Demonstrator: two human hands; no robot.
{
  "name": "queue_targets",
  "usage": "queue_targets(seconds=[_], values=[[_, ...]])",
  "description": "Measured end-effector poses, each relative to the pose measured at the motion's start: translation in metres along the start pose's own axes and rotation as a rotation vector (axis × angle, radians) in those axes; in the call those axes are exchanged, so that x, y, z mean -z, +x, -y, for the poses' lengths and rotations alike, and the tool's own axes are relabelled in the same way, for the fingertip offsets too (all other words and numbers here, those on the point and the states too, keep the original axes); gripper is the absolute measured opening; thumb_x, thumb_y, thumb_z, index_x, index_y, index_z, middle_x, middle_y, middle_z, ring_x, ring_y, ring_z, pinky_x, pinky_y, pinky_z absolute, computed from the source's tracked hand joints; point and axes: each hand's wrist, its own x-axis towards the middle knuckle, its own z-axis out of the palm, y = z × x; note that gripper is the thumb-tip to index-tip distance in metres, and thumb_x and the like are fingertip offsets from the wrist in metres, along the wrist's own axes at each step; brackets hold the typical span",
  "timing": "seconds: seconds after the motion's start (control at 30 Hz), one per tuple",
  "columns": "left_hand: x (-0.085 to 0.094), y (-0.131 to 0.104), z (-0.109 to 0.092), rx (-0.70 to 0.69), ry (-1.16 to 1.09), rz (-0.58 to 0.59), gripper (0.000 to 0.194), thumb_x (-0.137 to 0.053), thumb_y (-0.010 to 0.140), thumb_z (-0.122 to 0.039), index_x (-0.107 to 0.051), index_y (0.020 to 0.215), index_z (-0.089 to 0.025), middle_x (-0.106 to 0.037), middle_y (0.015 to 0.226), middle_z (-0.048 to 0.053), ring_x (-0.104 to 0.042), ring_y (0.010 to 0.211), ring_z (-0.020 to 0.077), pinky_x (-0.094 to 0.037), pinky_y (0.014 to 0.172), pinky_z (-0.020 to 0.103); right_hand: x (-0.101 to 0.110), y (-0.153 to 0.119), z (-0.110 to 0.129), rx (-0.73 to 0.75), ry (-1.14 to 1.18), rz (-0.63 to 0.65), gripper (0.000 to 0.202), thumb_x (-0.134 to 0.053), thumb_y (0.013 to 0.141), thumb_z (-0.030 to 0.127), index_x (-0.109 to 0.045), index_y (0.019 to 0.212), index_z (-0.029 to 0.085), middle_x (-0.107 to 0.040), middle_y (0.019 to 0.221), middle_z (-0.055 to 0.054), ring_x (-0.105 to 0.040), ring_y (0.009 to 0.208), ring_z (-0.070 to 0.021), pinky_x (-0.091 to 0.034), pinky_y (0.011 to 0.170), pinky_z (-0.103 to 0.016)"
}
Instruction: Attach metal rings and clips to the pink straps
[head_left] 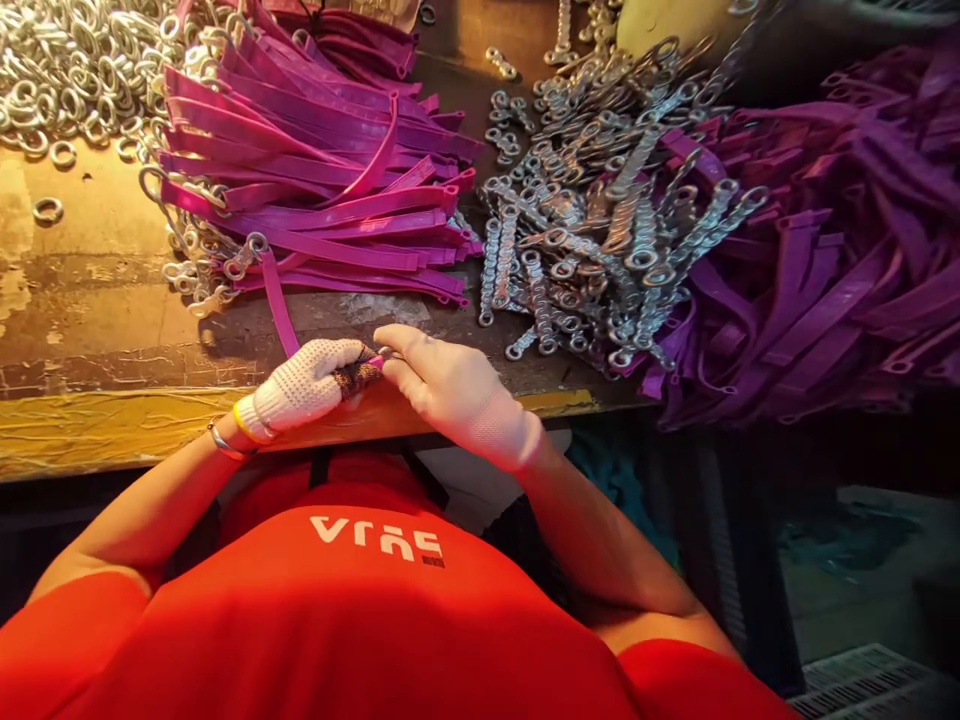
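My left hand (304, 385), in a white dotted glove with dark-covered fingertips, is closed on a narrow magenta strap (277, 300). The strap runs up from behind this hand to a metal link (253, 250) at its far end, and a bit of magenta shows again at the fingertips. My right hand (457, 390), in a plain white glove, pinches beside that end. A small shiny bit shows between its fingers, too covered to name. Both hands meet above the table's front edge, and just beyond them lies a pile of magenta straps (330, 215).
Loose metal rings (67, 70) are heaped at the far left. Metal chain-like links (577, 210) lie piled right of centre. More purple straps (847, 260) fill the right side. The worn wooden table (97, 320) ends in a yellow front edge (112, 425).
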Motion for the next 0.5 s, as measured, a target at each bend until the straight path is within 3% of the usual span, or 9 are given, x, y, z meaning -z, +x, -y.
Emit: queue_targets(seconds=[0.13, 0.3, 0.5], values=[[-0.008, -0.002, -0.003, -0.004, 0.128, -0.07, 0.031, -0.048, 0.094, -0.036, -0.062, 0.074, -0.015, -0.062, 0.064, 0.0, -0.052, 0.063, 0.0126, -0.038, 0.062, 0.023, 0.013, 0.002, -0.001, -0.001, -0.093, 0.142, 0.046, -0.068, 0.091, 0.034, -0.056, 0.133, 0.021, -0.07, 0.125, -0.007, -0.068, 0.109, -0.0233, -0.048, 0.082, -0.028], [-0.017, -0.004, -0.002, -0.007, 0.225, -0.122, 0.034, -0.047, 0.095, -0.039, -0.061, 0.073, -0.017, -0.062, 0.066, 0.002, -0.053, 0.062, 0.0141, -0.037, 0.063, 0.025, 0.004, 0.01, 0.005, -0.098, -0.296, 0.171, 0.023, -0.055, 0.098, 0.035, -0.062, 0.114, 0.02, -0.076, 0.101, -0.007, -0.072, 0.089, -0.0241, -0.04, 0.066, -0.028], [-0.02, 0.0, 0.009, -0.027, 0.363, -0.157, 0.032, -0.049, 0.094, -0.038, -0.057, 0.071, -0.018, -0.059, 0.066, 0.003, -0.05, 0.06, 0.0151, -0.031, 0.06, 0.028, -0.007, 0.013, 0.001, 0.026, -0.492, 0.233, 0.032, -0.045, 0.098, 0.038, -0.061, 0.104, 0.011, -0.073, 0.081, -0.017, -0.072, 0.078, -0.0303, -0.032, 0.057, -0.031]])
